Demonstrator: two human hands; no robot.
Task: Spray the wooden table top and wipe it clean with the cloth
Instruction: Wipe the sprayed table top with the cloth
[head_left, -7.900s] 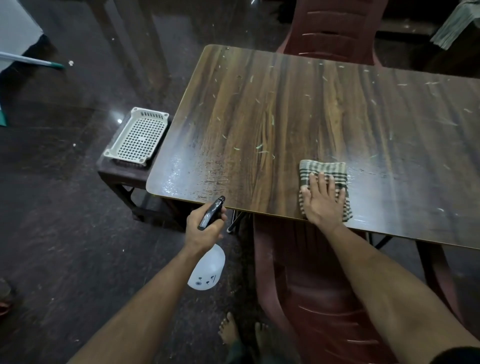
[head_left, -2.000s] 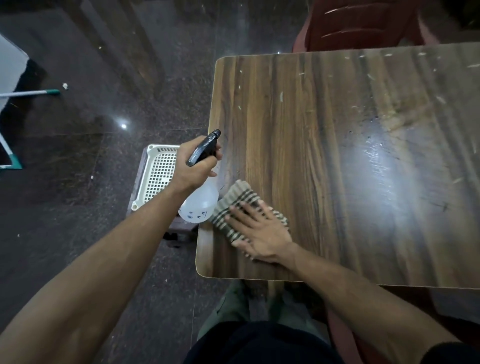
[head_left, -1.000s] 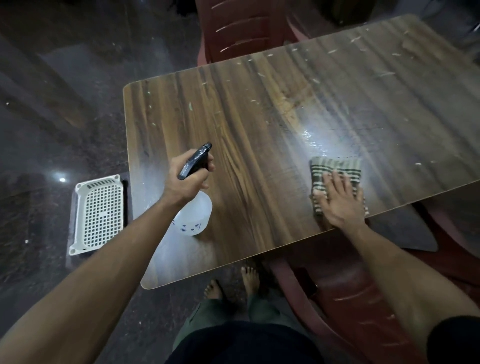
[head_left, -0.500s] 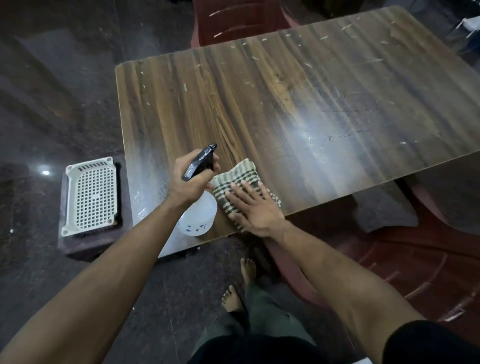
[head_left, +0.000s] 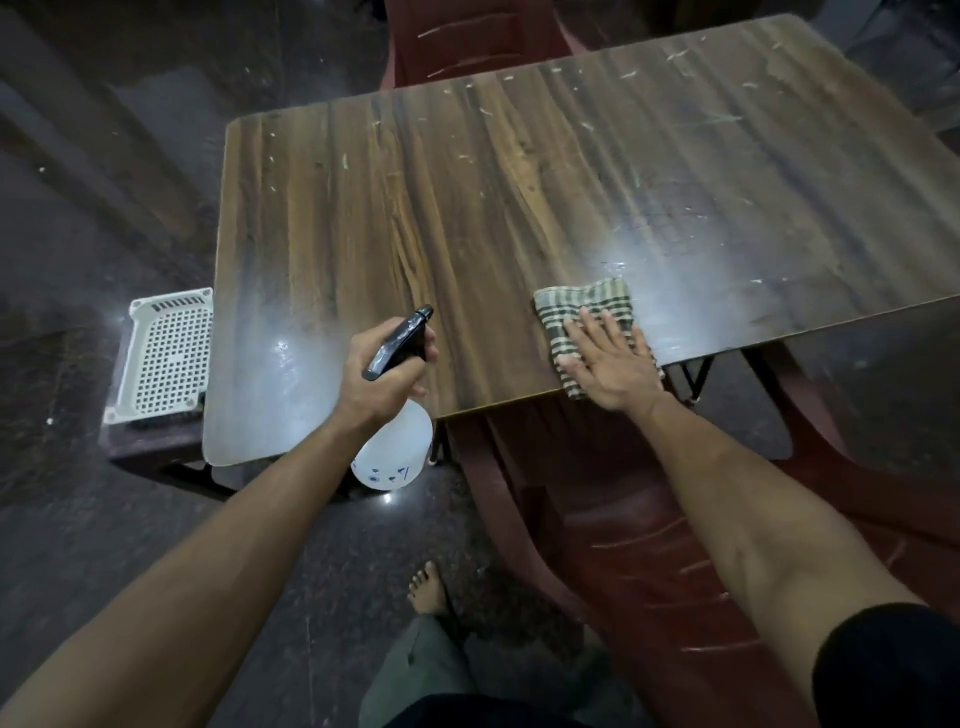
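The wooden table top (head_left: 467, 208) fills the upper middle, with pale specks on its far part and a wet sheen near the front edge. My left hand (head_left: 379, 379) grips the black trigger head of a white spray bottle (head_left: 395, 452), held over the table's front edge. My right hand (head_left: 610, 364) lies flat, fingers spread, pressing a folded green-and-white checked cloth (head_left: 582, 306) onto the table near its front edge, right of the bottle.
A dark red plastic chair (head_left: 597, 519) stands under the table's front edge, below my right arm. Another red chair (head_left: 467, 41) is at the far side. A white perforated basket (head_left: 166, 358) rests on a low stool left of the table. My bare foot (head_left: 428, 590) is on the dark floor.
My right hand has slid the cloth to the right along the front edge, away from the bottle. My left hand still holds the spray bottle in much the same place.
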